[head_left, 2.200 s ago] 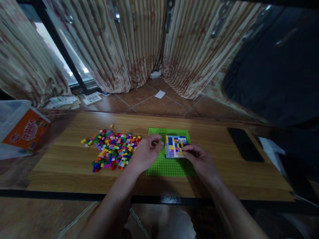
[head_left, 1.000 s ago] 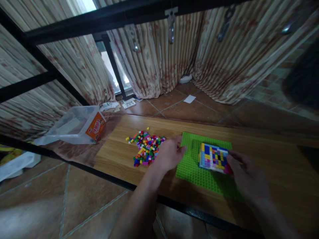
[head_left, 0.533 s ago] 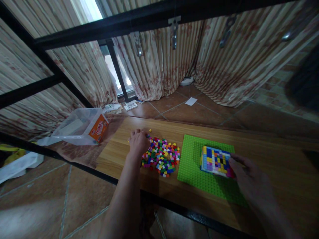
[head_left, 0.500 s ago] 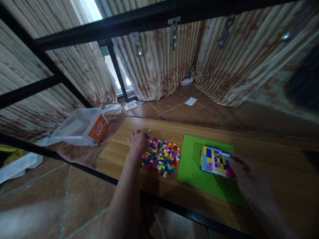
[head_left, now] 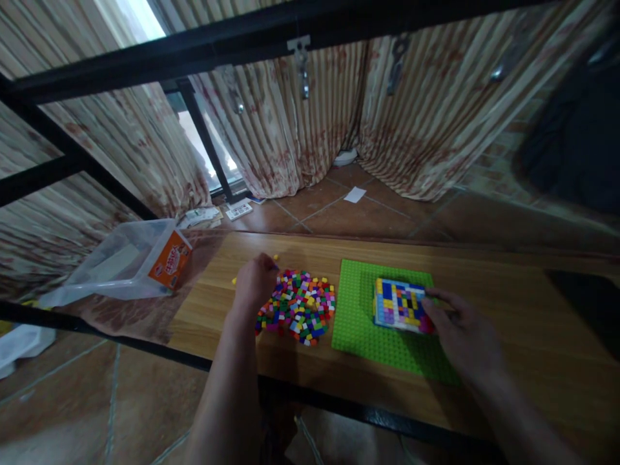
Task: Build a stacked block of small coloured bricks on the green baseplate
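My left hand (head_left: 256,279) is closed in a pinch at the upper left edge of a pile of small coloured toy bricks (head_left: 303,303). A small purplish brick (head_left: 276,266) shows at its fingertips, partly hidden by them. My right hand (head_left: 462,332) grips the right edge of a flat block of joined toy bricks (head_left: 398,305), with a multicoloured mosaic of studs on top and a light side wall. The block is held tilted over a green studded baseplate (head_left: 353,323); whether it touches the plate I cannot tell.
The wooden table (head_left: 290,368) has a dark front edge. A clear plastic bin (head_left: 121,258) with an orange label stands at the left. Single yellow bricks lie near my left hand. A dark flat object (head_left: 584,303) lies at the right. Black metal bars (head_left: 194,61) cross behind, before curtains.
The view has swung to the right, so everything sits further left in it. My left hand stays by the pile's edge, and my right hand keeps hold of the brick block.
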Motion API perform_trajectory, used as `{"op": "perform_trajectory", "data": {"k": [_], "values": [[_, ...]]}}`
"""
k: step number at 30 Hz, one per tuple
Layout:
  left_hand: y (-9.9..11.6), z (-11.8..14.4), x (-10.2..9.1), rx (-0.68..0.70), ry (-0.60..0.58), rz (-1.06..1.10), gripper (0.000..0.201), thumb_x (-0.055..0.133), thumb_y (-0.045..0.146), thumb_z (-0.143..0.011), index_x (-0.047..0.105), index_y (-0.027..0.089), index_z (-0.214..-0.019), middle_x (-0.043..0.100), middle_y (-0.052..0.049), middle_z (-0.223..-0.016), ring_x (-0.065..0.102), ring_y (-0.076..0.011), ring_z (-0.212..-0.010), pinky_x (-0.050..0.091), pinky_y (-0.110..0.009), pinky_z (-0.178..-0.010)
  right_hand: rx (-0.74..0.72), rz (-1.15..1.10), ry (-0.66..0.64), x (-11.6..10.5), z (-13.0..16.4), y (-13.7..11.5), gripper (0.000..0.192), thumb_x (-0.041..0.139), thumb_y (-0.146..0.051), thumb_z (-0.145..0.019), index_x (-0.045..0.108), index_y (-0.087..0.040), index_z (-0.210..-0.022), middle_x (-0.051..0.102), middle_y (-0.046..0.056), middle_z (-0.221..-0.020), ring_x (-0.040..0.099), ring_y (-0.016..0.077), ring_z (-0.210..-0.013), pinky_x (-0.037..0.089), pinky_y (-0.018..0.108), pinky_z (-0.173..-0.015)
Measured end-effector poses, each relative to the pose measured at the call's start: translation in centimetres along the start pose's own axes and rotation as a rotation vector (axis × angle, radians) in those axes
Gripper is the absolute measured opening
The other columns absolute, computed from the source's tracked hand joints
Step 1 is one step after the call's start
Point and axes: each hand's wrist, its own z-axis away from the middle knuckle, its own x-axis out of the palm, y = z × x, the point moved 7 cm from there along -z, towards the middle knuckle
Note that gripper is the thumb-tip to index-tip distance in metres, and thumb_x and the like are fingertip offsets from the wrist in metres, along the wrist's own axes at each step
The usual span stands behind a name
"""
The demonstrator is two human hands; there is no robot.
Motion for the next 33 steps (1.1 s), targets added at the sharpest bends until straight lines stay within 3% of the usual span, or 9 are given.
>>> {"op": "perform_trajectory", "data": {"k": [4,6,10,13,17,21,26,33], "values": [[2.1,0.9,0.5,0.1,-0.045,0.499,0.013,0.067,0.025,-0.074,0.065,0.015,-0.082,0.069,-0.003,-0.075,0.063,-0.0177,-0.073,0.046,-0.027,-0.068,-0.173,-0.01,0.18,-1.2,0.8,-2.0,0.044,0.056,-0.051,-0.084,0.068,-0.018,-0.109,0.066,0.014,-0.113,0.064,0.02,-0.071,0.052,0.036,-0.067],[4.1,2.2,1.6,0.117,-0.119,0.789,0.018,0.07,0.029,-0.072,0.065,0.015,-0.083,0.069,-0.003,-0.078,0.063,-0.0161,-0.074,0.047,-0.025,-0.068,-0.295,-0.094,0.256,-1.5,1.9,-3.6,0.035,0.054,-0.047,-0.088,0.069,-0.02,-0.105,0.064,0.012,-0.114,0.062,0.0188,-0.076,0.052,0.036,-0.072],[9.3,6.1,4.4,0.078,-0.374,1.092,0.028,0.073,0.028,-0.071,0.069,0.015,-0.096,0.071,-0.003,-0.086,0.064,-0.0142,-0.074,0.05,-0.026,-0.07,-0.351,-0.323,0.073,0.6,3.5,-5.6,0.023,0.058,-0.042,-0.089,0.069,-0.025,-0.102,0.069,0.004,-0.096,0.063,0.018,-0.08,0.052,0.032,-0.073],[12.2,8.3,5.6,0.063,-0.507,1.182,0.026,0.071,0.026,-0.074,0.069,0.015,-0.097,0.07,-0.003,-0.085,0.063,-0.0124,-0.07,0.049,-0.024,-0.066,-0.325,-0.457,-0.085,2.2,4.0,-6.3,0.024,0.061,-0.04,-0.088,0.067,-0.025,-0.106,0.069,0.002,-0.09,0.063,0.0173,-0.08,0.052,0.03,-0.072],[14.1,9.3,6.4,0.1,-0.587,1.19,0.023,0.072,0.023,-0.073,0.07,0.014,-0.094,0.069,-0.001,-0.081,0.061,-0.0112,-0.068,0.049,-0.023,-0.066,-0.269,-0.626,-0.18,3.1,3.6,-6.3,0.025,0.069,-0.039,-0.082,0.068,-0.025,-0.103,0.069,0.0,-0.086,0.063,0.0153,-0.076,0.051,0.03,-0.072],[14.7,9.8,6.8,0.146,-0.645,1.175,0.022,0.072,0.029,-0.076,0.07,0.015,-0.092,0.069,-0.002,-0.08,0.06,-0.0112,-0.068,0.049,-0.024,-0.064,-0.21,-0.716,-0.25,3.6,3.3,-6.0,0.023,0.074,-0.041,-0.077,0.071,-0.024,-0.092,0.068,-0.001,-0.078,0.063,0.0145,-0.07,0.052,0.029,-0.069],[14.9,10.1,6.8,0.153,-0.626,1.176,0.023,0.071,0.035,-0.077,0.067,0.015,-0.085,0.064,0.001,-0.07,0.056,-0.0093,-0.06,0.046,-0.021,-0.058,-0.193,-0.784,-0.284,3.6,3.4,-6.1,0.022,0.079,-0.04,-0.072,0.071,-0.022,-0.083,0.066,-0.003,-0.069,0.062,0.0129,-0.063,0.051,0.029,-0.065],[15.3,10.4,7.0,0.149,-0.628,1.152,0.02,0.067,0.034,-0.079,0.065,0.014,-0.078,0.056,0.003,-0.059,0.049,-0.0074,-0.051,0.038,-0.019,-0.048,-0.207,-0.824,-0.331,3.6,3.7,-6.8,0.026,0.081,-0.038,-0.07,0.069,-0.023,-0.087,0.068,-0.004,-0.066,0.065,0.0129,-0.059,0.053,0.029,-0.063]]}}
